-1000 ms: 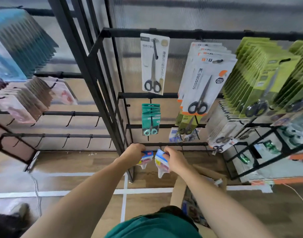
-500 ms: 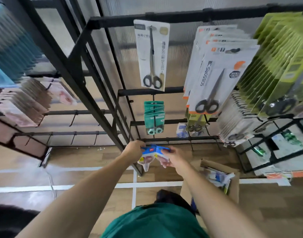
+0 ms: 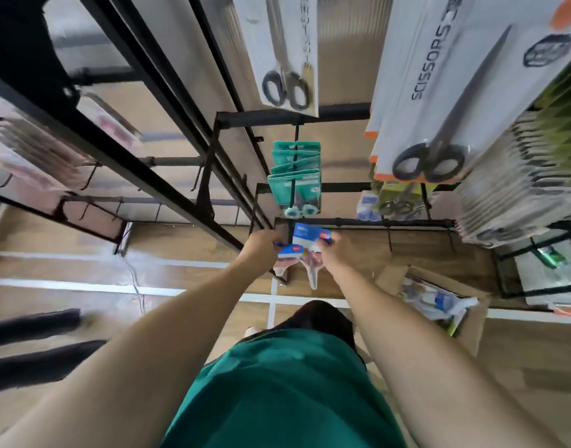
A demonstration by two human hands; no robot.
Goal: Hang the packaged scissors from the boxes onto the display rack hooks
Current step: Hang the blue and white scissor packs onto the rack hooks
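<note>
The left hand (image 3: pixel 261 250) pinches a blue-topped scissors pack (image 3: pixel 290 253), and the right hand (image 3: pixel 334 252) pinches a second pack (image 3: pixel 307 236). Both packs are just under the lowest black rack bar (image 3: pixel 391 223), below the teal packs (image 3: pixel 295 179). Bare wooden floor (image 3: pixel 416 257) lies to the right, near the cardboard box (image 3: pixel 471 315).

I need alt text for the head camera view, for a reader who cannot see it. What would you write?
Seen from above, a person's left hand and right hand hold blue-topped scissor packs at the lowest bar of a black display rack. Teal packs and larger white scissor packs hang above; an open cardboard box sits at the right.
</note>
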